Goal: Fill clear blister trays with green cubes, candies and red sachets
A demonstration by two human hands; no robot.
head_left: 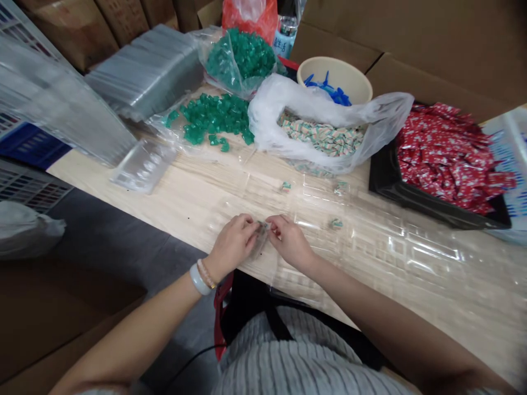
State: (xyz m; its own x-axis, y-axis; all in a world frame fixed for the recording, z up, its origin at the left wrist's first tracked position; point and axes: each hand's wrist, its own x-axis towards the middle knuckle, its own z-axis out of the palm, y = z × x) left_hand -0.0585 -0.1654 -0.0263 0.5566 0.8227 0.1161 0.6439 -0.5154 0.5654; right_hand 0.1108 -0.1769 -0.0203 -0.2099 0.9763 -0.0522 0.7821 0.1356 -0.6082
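My left hand point(233, 244), with a bangle and a beaded bracelet at the wrist, is closed at the near edge of the table. Facing it, my right hand point(290, 243) has its thumb and fingers pinched together. A small patterned packet point(262, 225) shows between the fingertips of both hands, partly covered by them. Beneath it lies a clear plastic blister tray point(260, 247), its outline hard to make out. More clear trays point(370, 236) spread to the right, and a few similar packets point(337, 223) sit in their hollows.
Behind the trays, a white plastic bag point(267, 118) holds many patterned packets. Green pieces point(218, 118) lie left of it, near stacked clear trays point(152, 66). A cream bowl point(358, 79) contains blue parts. A black bin point(382, 186) with red packets point(448, 153) stands right.
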